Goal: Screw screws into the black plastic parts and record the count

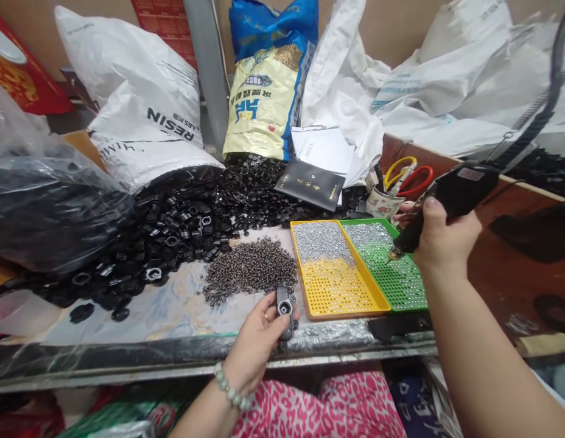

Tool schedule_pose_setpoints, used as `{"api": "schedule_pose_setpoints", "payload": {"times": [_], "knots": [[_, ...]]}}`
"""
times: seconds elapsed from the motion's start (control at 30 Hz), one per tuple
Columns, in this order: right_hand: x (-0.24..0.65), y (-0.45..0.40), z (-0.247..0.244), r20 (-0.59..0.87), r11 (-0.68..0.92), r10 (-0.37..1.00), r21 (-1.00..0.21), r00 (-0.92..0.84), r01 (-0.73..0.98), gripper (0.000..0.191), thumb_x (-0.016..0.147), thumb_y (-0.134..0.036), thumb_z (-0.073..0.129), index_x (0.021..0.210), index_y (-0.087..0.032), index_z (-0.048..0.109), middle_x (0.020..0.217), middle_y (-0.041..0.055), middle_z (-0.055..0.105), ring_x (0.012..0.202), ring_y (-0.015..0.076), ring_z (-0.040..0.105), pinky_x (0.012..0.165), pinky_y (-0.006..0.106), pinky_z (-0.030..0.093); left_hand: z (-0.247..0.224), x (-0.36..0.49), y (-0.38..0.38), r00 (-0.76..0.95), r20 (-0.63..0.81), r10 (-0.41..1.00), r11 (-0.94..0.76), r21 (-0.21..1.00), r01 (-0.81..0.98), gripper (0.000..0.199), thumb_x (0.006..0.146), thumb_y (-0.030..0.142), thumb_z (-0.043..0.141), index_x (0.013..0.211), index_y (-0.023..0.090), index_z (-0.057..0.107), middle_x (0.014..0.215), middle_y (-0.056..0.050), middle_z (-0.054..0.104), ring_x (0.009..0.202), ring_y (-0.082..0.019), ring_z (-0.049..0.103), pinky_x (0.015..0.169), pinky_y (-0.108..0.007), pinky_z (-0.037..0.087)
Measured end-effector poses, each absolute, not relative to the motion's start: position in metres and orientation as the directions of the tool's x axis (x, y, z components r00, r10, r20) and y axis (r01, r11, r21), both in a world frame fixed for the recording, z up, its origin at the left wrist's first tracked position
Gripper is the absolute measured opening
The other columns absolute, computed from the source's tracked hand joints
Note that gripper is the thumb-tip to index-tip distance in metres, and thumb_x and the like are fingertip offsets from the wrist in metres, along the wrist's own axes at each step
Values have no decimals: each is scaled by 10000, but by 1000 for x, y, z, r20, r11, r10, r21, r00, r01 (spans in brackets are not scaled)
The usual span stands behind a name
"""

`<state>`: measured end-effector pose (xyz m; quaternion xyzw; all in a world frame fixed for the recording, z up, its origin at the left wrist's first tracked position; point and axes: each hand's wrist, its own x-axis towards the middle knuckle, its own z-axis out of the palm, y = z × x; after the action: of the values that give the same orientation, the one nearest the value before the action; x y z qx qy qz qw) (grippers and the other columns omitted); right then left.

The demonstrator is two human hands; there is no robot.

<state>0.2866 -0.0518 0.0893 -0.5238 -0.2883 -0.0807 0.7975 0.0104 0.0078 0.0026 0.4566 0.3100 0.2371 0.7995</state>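
Pinched in my left hand [262, 331] is a small black plastic housing [285, 310] with a round opening in its middle, held over the table's front edge. My right hand [444, 243] is wrapped round a black electric screwdriver [451, 201] that hangs from a cable. Its tip points down over the green perforated tray [413, 298], which carries small silver screws [369, 234]. Beside it lies a yellow perforated tray [337, 292] with more silver screws at its far end. A heap of small dark metal parts [250, 271] lies just beyond my left hand.
Piles of black plastic parts [173, 225] spread from a white resin sack [150, 121] and a blue-and-yellow sack [259, 91]. A black booklet [310, 184] lies by papers [326, 149]. A cup [383, 202] holds scissors. A wooden board [506, 213] stands at right.
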Motion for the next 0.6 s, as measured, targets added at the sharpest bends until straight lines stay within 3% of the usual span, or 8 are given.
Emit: {"api": "schedule_pose_setpoints", "payload": {"times": [0.17, 0.37, 0.6], "knots": [[311, -43, 71, 556, 438, 123, -774, 822, 457, 318, 624, -372, 683, 788, -179, 491, 642, 22, 574, 529, 158, 573, 518, 302, 501, 2, 11, 7, 698, -277, 661, 467, 879, -93, 517, 761, 299, 602, 1205, 152, 380, 1103, -124, 567, 974, -169, 549, 737, -242, 414], [317, -24, 57, 633, 434, 16, -702, 774, 565, 269, 680, -354, 616, 791, -156, 472, 597, 27, 584, 408, 141, 529, 403, 271, 432, 3, 11, 7, 688, -301, 660, 477, 875, -75, 537, 751, 301, 616, 1208, 154, 376, 1126, -131, 557, 1000, -178, 537, 761, -256, 415], [321, -24, 52, 628, 448, 14, -700, 778, 557, 293, 659, -332, 649, 796, -158, 458, 586, 26, 598, 392, 150, 538, 390, 265, 438, 2, 10, 7, 680, -310, 664, 495, 864, -90, 587, 730, 305, 638, 1222, 149, 357, 1147, -139, 548, 1004, -187, 543, 764, -259, 415]]}}
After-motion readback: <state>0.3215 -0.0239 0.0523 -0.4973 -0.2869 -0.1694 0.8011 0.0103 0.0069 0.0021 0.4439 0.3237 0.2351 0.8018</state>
